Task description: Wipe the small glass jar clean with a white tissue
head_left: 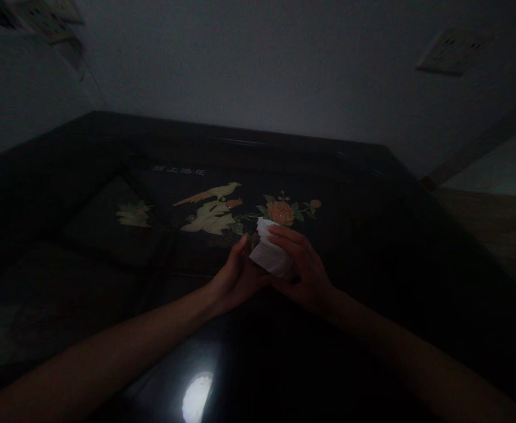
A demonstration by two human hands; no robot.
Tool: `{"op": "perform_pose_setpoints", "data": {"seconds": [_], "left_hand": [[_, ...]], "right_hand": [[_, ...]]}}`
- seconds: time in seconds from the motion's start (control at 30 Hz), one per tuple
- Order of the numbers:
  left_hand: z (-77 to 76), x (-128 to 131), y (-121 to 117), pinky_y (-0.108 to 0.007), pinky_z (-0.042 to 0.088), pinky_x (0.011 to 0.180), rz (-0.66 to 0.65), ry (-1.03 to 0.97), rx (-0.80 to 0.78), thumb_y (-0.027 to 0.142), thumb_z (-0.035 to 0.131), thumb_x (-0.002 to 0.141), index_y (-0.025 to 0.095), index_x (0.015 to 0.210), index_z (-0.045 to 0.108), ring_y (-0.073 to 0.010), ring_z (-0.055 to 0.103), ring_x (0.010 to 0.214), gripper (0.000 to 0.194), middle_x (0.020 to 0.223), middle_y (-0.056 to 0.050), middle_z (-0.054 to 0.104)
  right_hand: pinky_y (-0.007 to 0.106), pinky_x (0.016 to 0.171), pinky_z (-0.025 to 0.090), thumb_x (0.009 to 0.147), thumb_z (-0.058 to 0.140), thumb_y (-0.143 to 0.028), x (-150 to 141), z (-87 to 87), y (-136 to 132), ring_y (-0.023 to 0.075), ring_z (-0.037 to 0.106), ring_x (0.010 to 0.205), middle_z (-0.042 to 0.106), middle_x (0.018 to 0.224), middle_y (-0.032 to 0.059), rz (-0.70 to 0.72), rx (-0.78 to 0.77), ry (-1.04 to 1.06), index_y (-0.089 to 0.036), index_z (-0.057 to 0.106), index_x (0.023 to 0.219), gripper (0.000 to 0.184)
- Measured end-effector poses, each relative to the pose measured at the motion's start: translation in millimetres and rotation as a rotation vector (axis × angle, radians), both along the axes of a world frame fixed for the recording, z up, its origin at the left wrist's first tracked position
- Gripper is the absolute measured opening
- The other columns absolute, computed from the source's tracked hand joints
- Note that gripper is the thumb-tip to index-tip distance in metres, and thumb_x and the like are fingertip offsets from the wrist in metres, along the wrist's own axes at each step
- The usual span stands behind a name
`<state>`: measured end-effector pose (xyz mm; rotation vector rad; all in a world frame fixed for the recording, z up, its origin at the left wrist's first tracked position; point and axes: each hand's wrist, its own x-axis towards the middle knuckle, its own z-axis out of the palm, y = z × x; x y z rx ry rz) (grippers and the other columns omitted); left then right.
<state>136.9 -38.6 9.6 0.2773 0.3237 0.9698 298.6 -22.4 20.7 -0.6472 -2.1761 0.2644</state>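
Note:
Both my hands meet over the middle of a glossy black cabinet top (372, 247). Between them is a crumpled white tissue (267, 254). My left hand (235, 276) cups it from the left with the thumb raised. My right hand (304, 267) wraps its fingers over the tissue's right side and top. The scene is very dim.
The black top carries an inlaid picture of pale birds (209, 214) and an orange flower (281, 212), plus a smaller inlaid panel (133, 214) at the left. A lamp's glare (197, 396) reflects near me. A wall socket (454, 51) sits on the grey wall; wooden floor (500, 229) lies right.

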Motion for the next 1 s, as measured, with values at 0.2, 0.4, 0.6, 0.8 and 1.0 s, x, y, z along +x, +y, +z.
{"op": "perform_pose_setpoints", "data": {"seconds": [0.2, 0.4, 0.6, 0.8, 1.0], "left_hand": [[7.0, 3, -1, -0.031, 0.039, 0.093, 0.049, -0.037, -0.003, 0.041, 0.062, 0.080, 0.016, 0.109, 0.061, -0.0180, 0.060, 0.094, 0.038, 0.100, -0.004, 0.068], [4.1, 0, 1, -0.033, 0.045, 0.085, 0.055, -0.024, -0.066, 0.042, 0.055, 0.085, 0.017, 0.106, 0.062, -0.0184, 0.062, 0.089, 0.034, 0.099, -0.005, 0.069], [6.4, -2, 5, -0.030, 0.048, 0.076, 0.093, 0.002, -0.183, 0.041, 0.043, 0.091, 0.010, 0.100, 0.064, -0.0171, 0.064, 0.078, 0.038, 0.088, -0.008, 0.070], [5.7, -2, 4, -0.025, 0.047, 0.064, 0.042, 0.056, -0.242, 0.036, 0.052, 0.087, 0.009, 0.100, 0.064, -0.0146, 0.062, 0.064, 0.032, 0.073, -0.006, 0.068], [1.0, 2, 1, -0.027, 0.047, 0.070, 0.062, 0.025, -0.251, 0.028, 0.051, 0.088, 0.010, 0.099, 0.064, -0.0150, 0.063, 0.067, 0.024, 0.080, -0.005, 0.070]], "right_hand": [[0.049, 0.106, 0.037, 0.087, 0.053, -0.026, 7, -1.0, 5, 0.0265, 0.044, 0.127, 0.050, 0.131, 0.0165, 0.070, 0.099, -0.068, -0.018, 0.034, 0.137, 0.054], [0.048, 0.103, 0.041, 0.088, 0.053, -0.025, 13, -1.4, 12, 0.0251, 0.047, 0.125, 0.055, 0.129, 0.0180, 0.136, 0.163, -0.063, -0.014, 0.038, 0.136, 0.051], [0.048, 0.100, 0.045, 0.089, 0.045, -0.012, 16, -1.0, 10, 0.0239, 0.052, 0.121, 0.065, 0.116, 0.0181, 0.208, 0.264, -0.043, -0.009, 0.055, 0.119, 0.031], [0.042, 0.102, 0.044, 0.091, 0.042, -0.013, 10, 0.8, 3, 0.0215, 0.050, 0.123, 0.066, 0.116, 0.0157, 0.227, 0.329, -0.178, -0.008, 0.059, 0.110, 0.026], [0.049, 0.109, 0.031, 0.091, 0.045, -0.023, 7, -5.8, 7, 0.0241, 0.039, 0.131, 0.056, 0.129, 0.0171, 0.104, 0.350, -0.305, -0.007, 0.050, 0.125, 0.037]]}}
